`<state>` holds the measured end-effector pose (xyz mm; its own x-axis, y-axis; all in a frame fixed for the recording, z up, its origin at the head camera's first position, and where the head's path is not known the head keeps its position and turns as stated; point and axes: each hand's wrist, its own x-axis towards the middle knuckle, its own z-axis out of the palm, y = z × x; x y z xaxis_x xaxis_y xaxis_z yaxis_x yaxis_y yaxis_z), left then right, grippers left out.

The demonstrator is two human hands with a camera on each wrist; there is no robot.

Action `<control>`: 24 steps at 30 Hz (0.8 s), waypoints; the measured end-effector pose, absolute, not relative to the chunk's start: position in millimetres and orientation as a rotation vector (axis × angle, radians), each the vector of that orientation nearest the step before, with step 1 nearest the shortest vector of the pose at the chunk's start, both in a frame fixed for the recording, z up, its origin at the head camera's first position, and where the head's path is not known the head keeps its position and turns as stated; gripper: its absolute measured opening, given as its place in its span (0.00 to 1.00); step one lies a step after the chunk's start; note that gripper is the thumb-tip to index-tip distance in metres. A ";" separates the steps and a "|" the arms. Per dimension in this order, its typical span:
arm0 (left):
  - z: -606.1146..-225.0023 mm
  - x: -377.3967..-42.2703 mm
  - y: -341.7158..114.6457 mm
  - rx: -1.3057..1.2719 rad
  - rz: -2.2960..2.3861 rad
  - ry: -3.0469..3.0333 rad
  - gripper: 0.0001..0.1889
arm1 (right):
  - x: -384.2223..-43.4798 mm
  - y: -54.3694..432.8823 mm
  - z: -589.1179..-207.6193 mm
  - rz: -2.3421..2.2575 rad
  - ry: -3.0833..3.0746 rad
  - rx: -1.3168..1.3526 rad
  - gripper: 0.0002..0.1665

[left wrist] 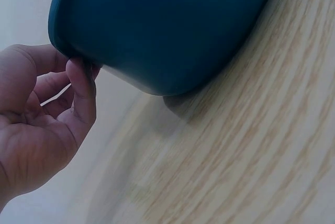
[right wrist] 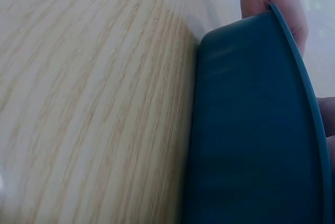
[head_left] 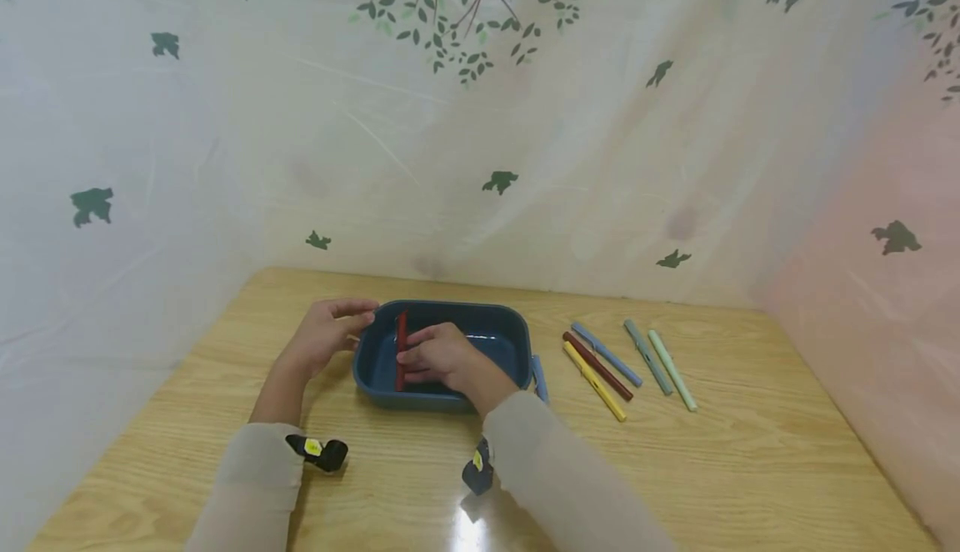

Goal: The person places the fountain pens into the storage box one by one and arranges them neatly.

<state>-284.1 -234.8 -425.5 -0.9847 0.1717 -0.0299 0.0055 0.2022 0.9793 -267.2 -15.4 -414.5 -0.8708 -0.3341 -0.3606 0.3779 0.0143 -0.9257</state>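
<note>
A dark blue rectangular container (head_left: 491, 316) with rounded corners rests on the wooden table. At its left end, my left hand (head_left: 327, 337) grips the rim, the thumb below the lip and the other fingers near it in the left wrist view, where that hand (left wrist: 47, 109) is close to the container's outer wall (left wrist: 157, 30). Inside the container, my right hand (head_left: 442, 358) holds a dark red pen (head_left: 402, 331) near the left wall. The pen lies front to back, its middle partly covered by the fingers. Mostly out of the right wrist view, the right hand shows only fingers (right wrist: 328, 114) beyond the rim.
Right of the container lie a blue pen (head_left: 611, 358), another dark red pen (head_left: 600, 367), a yellow pen (head_left: 596, 381), a grey-green pen (head_left: 649, 358) and a mint pen (head_left: 672, 370). One more blue pen (head_left: 540, 378) sits against the container's right side. A printed curtain (head_left: 420, 202) hangs behind the table (head_left: 390, 485).
</note>
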 end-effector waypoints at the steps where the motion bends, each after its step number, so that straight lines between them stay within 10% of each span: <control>1: -425.6 -284.3 -234.8 0.173 1.899 2.328 0.23 | -266.8 -16.8 -414.8 -1.906 1.815 0.049 0.19; 24: -425.4 -284.9 -235.8 0.166 1.846 2.366 0.22 | -268.7 -32.5 -424.1 -1.805 1.949 0.125 0.11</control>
